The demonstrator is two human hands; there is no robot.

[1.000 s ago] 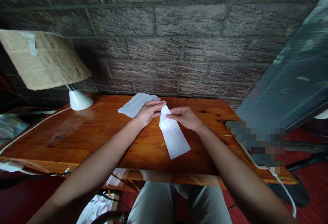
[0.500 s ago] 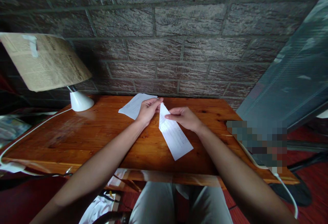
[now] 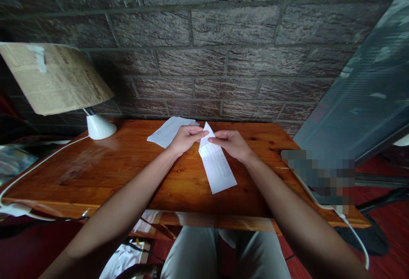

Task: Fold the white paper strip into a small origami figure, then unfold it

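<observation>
Head view: folded white paper strip (image 3: pixel 220 170) w/ pointed far end is held over varnished brown wooden tabletop (image 3: pixel 179 185), long axis directed bodyward, slightly R; pinched nr tip by L hand (image 3: pixel 188 138), at R edge by R hand (image 3: pixel 232 145), thumbs closed down.

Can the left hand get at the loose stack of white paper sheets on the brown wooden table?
Probably yes: the left hand is close by the stack, with nothing visible between them, though it would likely have to release the folded white paper strip first.
</observation>
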